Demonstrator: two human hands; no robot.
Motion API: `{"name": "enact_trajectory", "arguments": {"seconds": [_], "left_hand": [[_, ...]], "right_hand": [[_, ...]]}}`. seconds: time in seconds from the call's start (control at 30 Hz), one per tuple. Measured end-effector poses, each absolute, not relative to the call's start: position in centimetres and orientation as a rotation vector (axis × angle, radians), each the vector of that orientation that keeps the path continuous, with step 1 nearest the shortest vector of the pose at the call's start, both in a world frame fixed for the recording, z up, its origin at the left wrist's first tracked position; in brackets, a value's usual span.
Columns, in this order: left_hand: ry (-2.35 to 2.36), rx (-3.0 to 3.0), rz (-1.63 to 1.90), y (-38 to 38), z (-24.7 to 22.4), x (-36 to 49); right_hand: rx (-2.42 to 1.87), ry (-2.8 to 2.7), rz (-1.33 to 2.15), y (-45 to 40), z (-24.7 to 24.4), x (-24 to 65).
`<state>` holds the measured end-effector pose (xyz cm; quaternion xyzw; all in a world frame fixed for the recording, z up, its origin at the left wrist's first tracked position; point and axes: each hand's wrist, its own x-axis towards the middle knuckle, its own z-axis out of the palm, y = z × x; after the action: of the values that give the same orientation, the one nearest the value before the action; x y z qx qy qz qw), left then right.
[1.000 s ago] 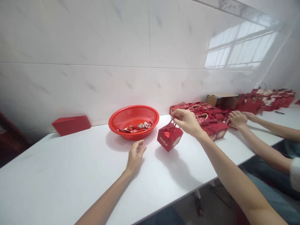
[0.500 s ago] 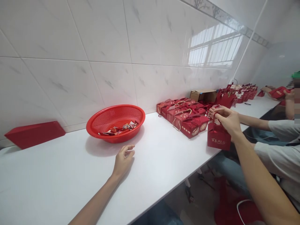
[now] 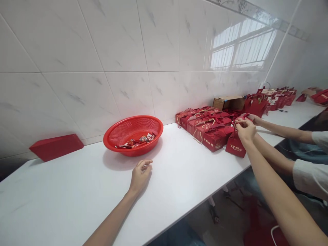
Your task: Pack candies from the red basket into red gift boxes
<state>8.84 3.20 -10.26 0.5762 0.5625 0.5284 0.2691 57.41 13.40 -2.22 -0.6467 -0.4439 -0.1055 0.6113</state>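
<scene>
My left hand (image 3: 140, 175) rests on the white table (image 3: 176, 171), fingers loosely curled and apart, holding nothing. Just beyond it stands a red plastic basket (image 3: 133, 150) with several wrapped sweets (image 3: 137, 141) inside. At the right, my right hand (image 3: 245, 129) pinches the handle of a small dark red gift box (image 3: 235, 146) with gold lettering. This box is beside a group of closed red gift boxes (image 3: 211, 138) with cord handles. A co-worker's hand is close behind my right hand.
A red folded carton (image 3: 57, 147) lies at the left by the tiled wall. Behind the gift boxes is an open cardboard box (image 3: 229, 102). More red bags (image 3: 278, 99) stand farther right. A co-worker's arms (image 3: 284, 131) reach in from the right.
The view has shifted, so the basket and carton appear farther right. My right hand has moved the small gift box closer to the grouped boxes. My left hand has stayed by the basket.
</scene>
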Motion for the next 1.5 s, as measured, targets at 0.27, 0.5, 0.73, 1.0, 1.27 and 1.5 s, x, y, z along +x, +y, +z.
{"name": "enact_trajectory", "arguments": {"seconds": [0.27,0.5,0.73,1.0,1.27,1.5], "left_hand": [[1.526,1.559,1.445,3.3,-10.5,8.8],[1.526,1.581,1.407,3.0,-10.0,8.9],[1.514,1.573,1.413,3.1,-10.1,8.8],[1.508,1.604,1.406,3.1,-10.2,8.8],[1.520,1.660,1.379,2.8,-10.3,9.0],[1.568,1.736,1.263,2.6,-10.4,9.3]], "right_hand": [[-1.615,-0.851,-0.234,14.2,-1.3,55.7],[-1.661,-0.884,-0.258,13.9,-1.1,55.6],[-1.688,-0.881,-0.259,14.6,-1.2,55.7],[-1.738,-0.966,-0.141,14.0,-0.4,54.2],[-1.919,-1.103,-0.063,12.7,1.2,53.7],[-1.548,-1.705,-0.193,11.0,2.0,46.5]]}}
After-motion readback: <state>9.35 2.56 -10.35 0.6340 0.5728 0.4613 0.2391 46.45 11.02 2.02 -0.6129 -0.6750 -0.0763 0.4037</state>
